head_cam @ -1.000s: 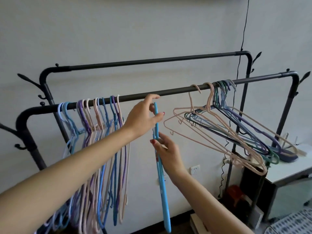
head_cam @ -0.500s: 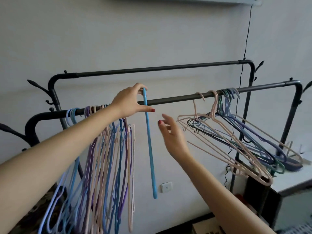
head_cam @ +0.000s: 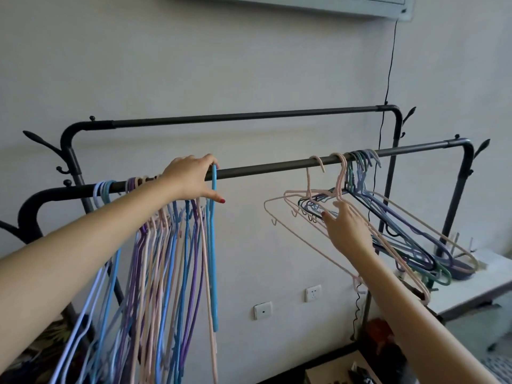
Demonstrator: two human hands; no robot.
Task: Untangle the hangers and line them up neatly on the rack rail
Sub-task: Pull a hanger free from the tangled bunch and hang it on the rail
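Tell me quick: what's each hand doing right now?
Left hand: closed on the blue hanger at the front rail.
Right hand: open, reaching into the tangled hangers.

Home room: garment rack (head_cam: 277,169), wall sockets (head_cam: 313,293), side table (head_cam: 484,284).

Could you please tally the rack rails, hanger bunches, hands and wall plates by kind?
Rack rails: 2, front rail and rear rail
Hanger bunches: 2, lined-up bunch and tangled bunch
Hands: 2, left hand gripping blue hanger, right hand
Wall plates: 2
Total: 8
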